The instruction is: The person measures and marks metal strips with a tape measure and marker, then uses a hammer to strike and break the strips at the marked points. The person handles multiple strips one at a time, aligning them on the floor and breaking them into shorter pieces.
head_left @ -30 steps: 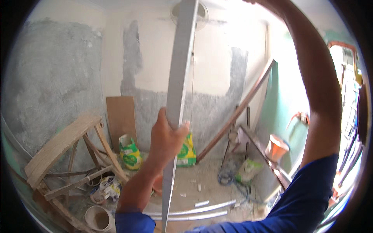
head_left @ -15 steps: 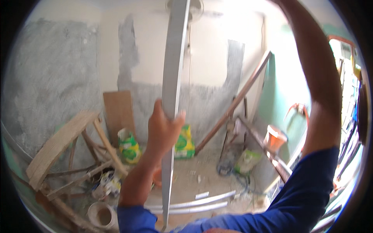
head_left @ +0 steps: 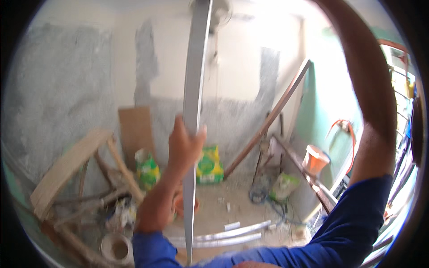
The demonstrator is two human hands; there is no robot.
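Observation:
A long, flat grey metal straightedge bar (head_left: 195,76) stands nearly upright in front of me, running from the top edge of the view down to the bottom. My left hand (head_left: 182,145) grips it around its middle, with fingertips showing on both sides. My right arm is raised along the right side, and its hand lies beyond the top edge, out of sight. What the upper end of the bar touches is hidden too.
Wooden trestle (head_left: 73,169) at left, near a pale bucket (head_left: 117,249). Green-yellow bags (head_left: 210,166) stand by the part-grey wall. A long beam (head_left: 268,120) leans at right, near an orange bucket (head_left: 316,161). White corrugated pipes (head_left: 223,236) and a cable (head_left: 259,196) lie on the floor.
The bar and my left hand have shifted slightly left. My raised right arm has moved a little to the right.

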